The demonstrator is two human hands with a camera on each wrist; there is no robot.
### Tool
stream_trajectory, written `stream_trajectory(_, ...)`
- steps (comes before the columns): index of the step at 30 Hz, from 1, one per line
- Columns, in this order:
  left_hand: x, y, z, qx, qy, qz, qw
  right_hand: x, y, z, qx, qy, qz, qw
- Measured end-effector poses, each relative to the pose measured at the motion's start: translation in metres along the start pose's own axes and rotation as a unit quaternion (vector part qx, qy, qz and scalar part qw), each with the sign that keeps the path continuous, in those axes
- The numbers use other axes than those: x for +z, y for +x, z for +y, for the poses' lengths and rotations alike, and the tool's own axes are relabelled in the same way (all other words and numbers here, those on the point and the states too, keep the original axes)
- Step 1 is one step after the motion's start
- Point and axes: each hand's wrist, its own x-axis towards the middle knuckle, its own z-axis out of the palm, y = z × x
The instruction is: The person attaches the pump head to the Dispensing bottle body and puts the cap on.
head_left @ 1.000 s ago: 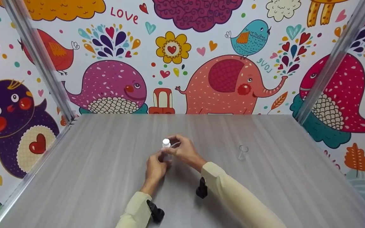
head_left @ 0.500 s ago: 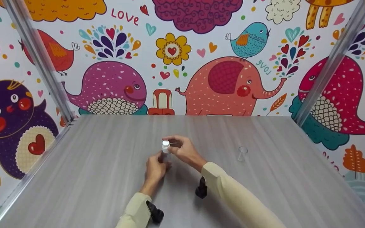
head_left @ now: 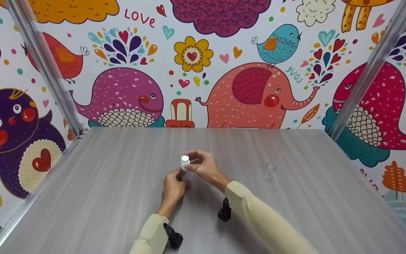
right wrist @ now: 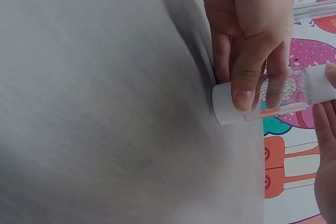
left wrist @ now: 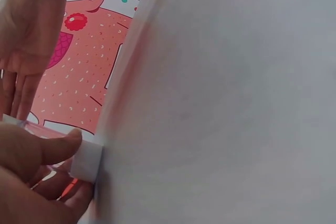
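Observation:
A small clear bottle (head_left: 185,175) with a white top (head_left: 185,161) stands on the table in the head view. My left hand (head_left: 173,188) grips its lower part. In the right wrist view that hand's fingers wrap the clear body and the white base (right wrist: 225,105). Up at the top, my right hand (head_left: 205,168) pinches the white part between thumb and fingers. Both wrist views show the base against the tabletop; the left wrist view has the left hand (left wrist: 31,156) around it. Part of the clear body is hidden behind fingers.
A clear, cup-shaped piece (head_left: 269,173) stands on the grey table (head_left: 111,183), to the right of the hands. Cartoon-printed walls (head_left: 220,81) and metal posts (head_left: 46,70) border the table at the back and sides.
The right thumb has moved up and round the bottle's white top, and the top's tilt has shifted slightly. My left hand keeps its hold in the same spot.

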Motion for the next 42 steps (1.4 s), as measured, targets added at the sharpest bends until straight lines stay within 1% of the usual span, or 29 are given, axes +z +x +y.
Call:
stream_trajectory(5,0.0008,0.0001,-0.0008,-0.003,0.003,0.004,1.0000,0.0003,0.0003,-0.0005,-0.003,-0.024,-0.001,0.9997)
stream_trajectory(8,0.0006,0.0003,-0.0012,0.000,0.007,0.007,1.0000,-0.0006,0.0009,-0.0017,-0.012,-0.040,-0.006,0.9991)
stream_trajectory(12,0.0001,0.0001,-0.0017,-0.006,0.006,0.001,1.0000,-0.0027,0.0005,-0.0023,-0.024,-0.066,-0.015,0.9974)
stream_trajectory(14,0.0006,0.0006,-0.0022,-0.010,0.000,0.000,0.9999,-0.0040,0.0001,-0.0029,-0.023,-0.069,-0.018,0.9972)
stream_trajectory(17,0.0005,0.0005,-0.0019,-0.011,-0.009,-0.002,0.9999,-0.0053,0.0006,-0.0034,-0.015,-0.060,-0.027,0.9977)
stream_trajectory(20,0.0009,0.0012,-0.0024,-0.005,-0.015,-0.001,0.9999,-0.0056,0.0019,-0.0039,-0.012,-0.038,-0.042,0.9983)
stream_trajectory(23,0.0010,0.0018,-0.0021,0.000,-0.014,0.000,0.9999,-0.0052,0.0029,-0.0037,-0.022,-0.027,-0.062,0.9975)
stream_trajectory(26,0.0010,0.0019,-0.0015,0.001,-0.003,0.000,1.0000,-0.0043,0.0026,-0.0033,-0.035,-0.030,-0.074,0.9962)
stream_trajectory(30,0.0005,0.0009,-0.0010,-0.004,0.015,-0.001,0.9999,-0.0027,0.0018,-0.0028,-0.039,-0.043,-0.069,0.9959)
stream_trajectory(36,-0.0001,0.0007,-0.0008,0.005,0.019,-0.003,0.9998,-0.0015,0.0018,-0.0029,-0.034,-0.061,-0.050,0.9963)
stream_trajectory(42,-0.0006,0.0003,-0.0009,0.003,0.020,-0.001,0.9998,0.0006,0.0026,-0.0030,-0.037,-0.072,-0.037,0.9960)
